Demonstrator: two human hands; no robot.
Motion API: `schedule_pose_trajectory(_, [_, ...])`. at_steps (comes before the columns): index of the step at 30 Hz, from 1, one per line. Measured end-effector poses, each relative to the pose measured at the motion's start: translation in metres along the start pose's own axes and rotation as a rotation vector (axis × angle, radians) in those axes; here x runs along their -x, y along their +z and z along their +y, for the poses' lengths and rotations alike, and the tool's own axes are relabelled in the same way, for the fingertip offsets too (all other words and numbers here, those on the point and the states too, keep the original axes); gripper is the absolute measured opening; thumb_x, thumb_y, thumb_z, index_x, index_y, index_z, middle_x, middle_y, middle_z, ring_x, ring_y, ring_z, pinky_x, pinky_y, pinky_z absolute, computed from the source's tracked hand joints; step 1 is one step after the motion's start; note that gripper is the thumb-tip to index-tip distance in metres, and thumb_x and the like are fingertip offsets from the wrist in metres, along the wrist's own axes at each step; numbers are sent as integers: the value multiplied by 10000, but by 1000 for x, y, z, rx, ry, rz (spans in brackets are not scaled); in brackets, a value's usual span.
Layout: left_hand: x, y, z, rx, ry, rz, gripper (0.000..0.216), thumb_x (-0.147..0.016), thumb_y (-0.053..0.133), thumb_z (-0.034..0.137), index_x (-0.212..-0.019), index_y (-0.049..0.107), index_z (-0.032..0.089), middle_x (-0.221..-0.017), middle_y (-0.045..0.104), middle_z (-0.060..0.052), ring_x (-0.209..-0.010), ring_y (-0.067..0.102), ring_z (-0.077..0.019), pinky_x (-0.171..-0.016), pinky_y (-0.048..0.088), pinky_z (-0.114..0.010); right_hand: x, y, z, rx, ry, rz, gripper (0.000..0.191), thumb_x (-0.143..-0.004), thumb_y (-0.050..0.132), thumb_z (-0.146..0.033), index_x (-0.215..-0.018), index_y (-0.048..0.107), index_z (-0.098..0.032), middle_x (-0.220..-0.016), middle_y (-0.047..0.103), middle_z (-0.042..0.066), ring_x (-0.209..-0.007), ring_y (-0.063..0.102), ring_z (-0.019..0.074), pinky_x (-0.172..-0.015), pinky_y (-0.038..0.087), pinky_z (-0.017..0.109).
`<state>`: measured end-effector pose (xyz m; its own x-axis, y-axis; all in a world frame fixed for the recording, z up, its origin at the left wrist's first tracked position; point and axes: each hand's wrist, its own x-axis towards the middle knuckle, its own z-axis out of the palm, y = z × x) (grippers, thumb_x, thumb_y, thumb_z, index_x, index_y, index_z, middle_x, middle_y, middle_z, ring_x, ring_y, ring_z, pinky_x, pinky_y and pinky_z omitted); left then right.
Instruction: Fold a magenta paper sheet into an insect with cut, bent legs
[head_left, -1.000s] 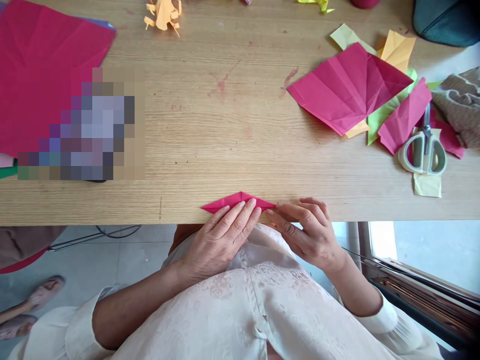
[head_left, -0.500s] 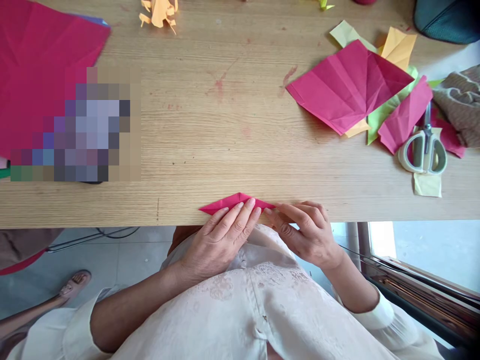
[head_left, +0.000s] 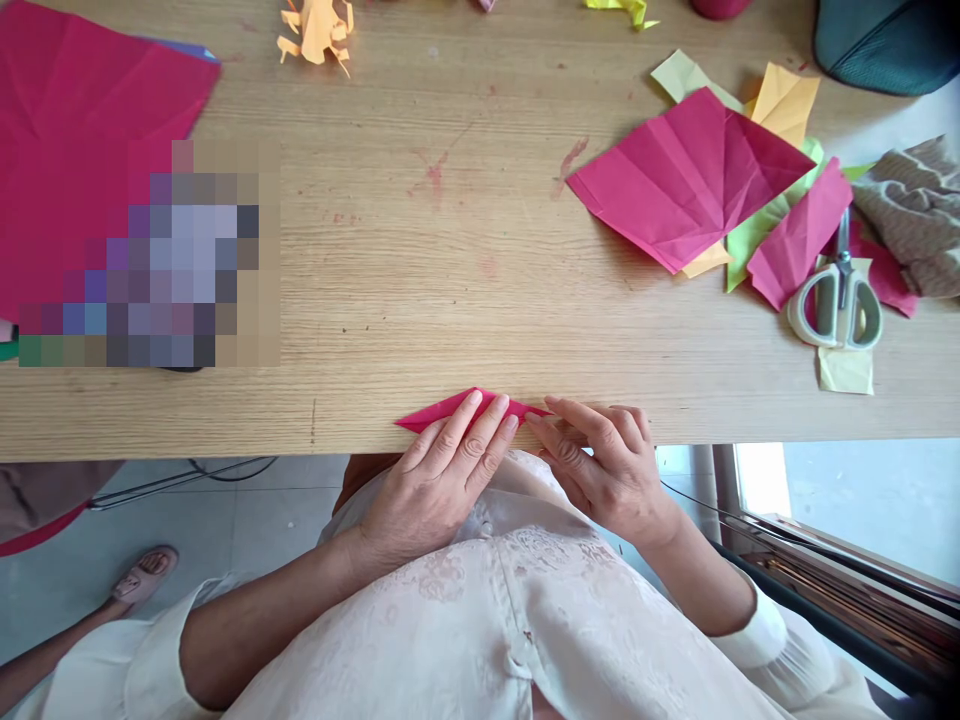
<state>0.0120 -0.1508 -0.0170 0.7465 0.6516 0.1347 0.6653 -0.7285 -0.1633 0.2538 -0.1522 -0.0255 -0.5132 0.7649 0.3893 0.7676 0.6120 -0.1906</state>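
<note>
A narrow folded piece of red paper (head_left: 439,408) lies at the table's near edge, pointed at both ends. My left hand (head_left: 446,460) rests flat over its middle, with the fingers stretched out and pressing it to the wood. At the paper's right tip, my right hand (head_left: 607,460) has its thumb and index finger pinched, the other fingers curled under. Part of the fold is covered by my left fingers.
Crumpled red paper (head_left: 690,180) and scissors (head_left: 844,300) lie among colored scraps at the right, near a grey-brown cloth (head_left: 915,215). An orange paper figure (head_left: 316,30) stands at the back. Large red paper (head_left: 82,110) and a blurred-out object (head_left: 184,270) occupy the left.
My left fingers have shifted slightly and spread a little on the folded paper. My right thumb and index finger stay at its tip. The whole view has tilted slightly.
</note>
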Motion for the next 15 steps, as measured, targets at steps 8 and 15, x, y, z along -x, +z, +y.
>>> schedule_pose_trajectory(8, [-1, 1, 1, 60, -14, 21, 570, -1008, 464, 293, -1543, 388, 113, -1598, 391, -132, -1442, 437, -308, -1149, 350, -416, 5, 2, 1, -15, 35, 19, 528, -909, 699, -221, -1414, 550, -183, -1274, 651, 147, -963, 600, 234, -806, 443, 387])
schedule_pose_trajectory(15, [-6, -7, 2, 33, -42, 54, 478, -1013, 459, 254, -1475, 498, 136, -1535, 489, -100, -1368, 528, -286, -1105, 399, -416, 6, 2, 1, -11, 39, 31, 499, -911, 695, -234, -1384, 564, -150, -1276, 640, 173, -947, 601, 239, -796, 451, 395])
